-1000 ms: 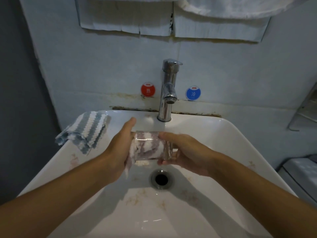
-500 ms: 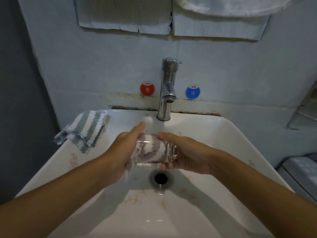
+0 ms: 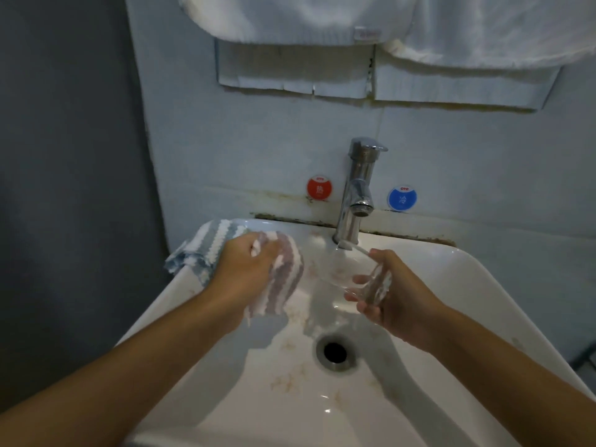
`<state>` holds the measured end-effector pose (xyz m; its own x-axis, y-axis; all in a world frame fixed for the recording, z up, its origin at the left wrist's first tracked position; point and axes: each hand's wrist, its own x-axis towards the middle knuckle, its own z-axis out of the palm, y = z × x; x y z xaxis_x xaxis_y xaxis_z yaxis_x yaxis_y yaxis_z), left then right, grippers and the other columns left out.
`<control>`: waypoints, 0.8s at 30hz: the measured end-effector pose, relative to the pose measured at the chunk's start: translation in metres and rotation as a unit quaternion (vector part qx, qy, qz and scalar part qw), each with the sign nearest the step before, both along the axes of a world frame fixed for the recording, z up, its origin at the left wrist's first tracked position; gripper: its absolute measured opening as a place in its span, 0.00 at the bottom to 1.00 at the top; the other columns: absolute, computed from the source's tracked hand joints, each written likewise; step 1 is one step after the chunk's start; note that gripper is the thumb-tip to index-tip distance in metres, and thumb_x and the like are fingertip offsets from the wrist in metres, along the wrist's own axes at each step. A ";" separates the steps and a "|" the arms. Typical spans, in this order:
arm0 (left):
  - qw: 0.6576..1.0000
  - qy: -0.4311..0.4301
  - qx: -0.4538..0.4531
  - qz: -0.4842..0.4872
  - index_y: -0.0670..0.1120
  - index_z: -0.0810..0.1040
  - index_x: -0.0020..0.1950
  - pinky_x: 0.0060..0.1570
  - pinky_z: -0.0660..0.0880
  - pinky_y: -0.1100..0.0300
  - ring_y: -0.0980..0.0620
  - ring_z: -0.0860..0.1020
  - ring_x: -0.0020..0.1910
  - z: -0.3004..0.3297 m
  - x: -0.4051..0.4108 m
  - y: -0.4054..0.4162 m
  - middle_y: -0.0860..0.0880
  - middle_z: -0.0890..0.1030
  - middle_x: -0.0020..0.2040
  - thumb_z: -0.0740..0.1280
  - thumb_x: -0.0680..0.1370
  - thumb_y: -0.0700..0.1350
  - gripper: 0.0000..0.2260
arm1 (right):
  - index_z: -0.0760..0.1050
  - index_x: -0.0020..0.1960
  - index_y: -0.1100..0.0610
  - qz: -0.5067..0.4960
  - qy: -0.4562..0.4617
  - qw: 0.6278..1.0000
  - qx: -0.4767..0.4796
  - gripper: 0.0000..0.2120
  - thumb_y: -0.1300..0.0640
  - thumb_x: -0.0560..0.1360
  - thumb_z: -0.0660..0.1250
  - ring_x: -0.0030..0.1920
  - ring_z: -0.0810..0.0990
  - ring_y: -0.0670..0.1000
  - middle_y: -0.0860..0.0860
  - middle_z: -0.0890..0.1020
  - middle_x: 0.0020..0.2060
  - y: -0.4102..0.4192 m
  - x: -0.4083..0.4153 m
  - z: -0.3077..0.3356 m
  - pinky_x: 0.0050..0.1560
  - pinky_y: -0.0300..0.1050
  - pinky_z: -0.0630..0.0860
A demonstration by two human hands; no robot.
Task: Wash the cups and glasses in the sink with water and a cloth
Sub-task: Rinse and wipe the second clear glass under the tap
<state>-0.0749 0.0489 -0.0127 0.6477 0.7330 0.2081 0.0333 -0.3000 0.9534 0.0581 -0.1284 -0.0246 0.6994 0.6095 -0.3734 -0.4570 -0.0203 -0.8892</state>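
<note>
Over the white sink point(image 3: 503, 285), the person's right hand point(image 3: 396, 301) grips a clear glass point(image 3: 354, 272), fingers curled round its base, the glass tilted with its mouth up toward the chrome tap point(image 3: 356, 191) and just below the spout. The left hand point(image 3: 245, 269) is closed on a striped purple and white cloth point(image 3: 283, 282), bunched in the fist and hanging down over the sink's left side, well apart from the glass. A second cloth point(image 3: 206, 243), grey and white striped, lies draped on the sink's back left corner, just behind that hand. The drain point(image 3: 335, 351) sits in the basin below and between the two hands. On the wall behind the tap are a red sticker point(image 3: 318, 188) to its left and a blue sticker point(image 3: 402, 198) to its right.
</note>
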 end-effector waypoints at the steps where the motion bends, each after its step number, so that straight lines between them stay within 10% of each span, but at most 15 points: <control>1: 1.000 0.006 0.030 0.006 0.48 0.77 0.44 0.28 0.72 0.65 0.51 0.78 0.38 0.003 -0.006 0.000 0.52 0.78 0.37 0.61 0.82 0.47 0.09 | 0.75 0.60 0.66 0.005 -0.001 1.000 -0.001 0.26 0.44 0.74 0.68 0.30 0.81 0.52 0.66 0.80 0.53 0.001 -0.001 0.000 0.26 0.39 0.76; 11: 0.964 0.071 0.245 0.073 0.37 0.74 0.34 0.33 0.65 0.57 0.58 0.66 0.29 0.014 -0.082 0.073 0.48 0.73 0.30 0.67 0.78 0.40 0.13 | 0.75 0.59 0.64 0.044 -0.035 0.998 0.007 0.27 0.44 0.71 0.71 0.45 0.81 0.58 0.65 0.82 0.51 0.007 -0.010 0.000 0.35 0.44 0.82; 24: 0.941 0.273 0.144 0.138 0.45 0.76 0.46 0.48 0.74 0.54 0.46 0.76 0.44 -0.036 -0.105 0.117 0.45 0.77 0.43 0.67 0.76 0.58 0.16 | 0.73 0.64 0.65 0.089 -0.022 0.996 0.007 0.32 0.42 0.70 0.71 0.34 0.78 0.54 0.66 0.82 0.49 0.008 -0.017 -0.001 0.32 0.41 0.78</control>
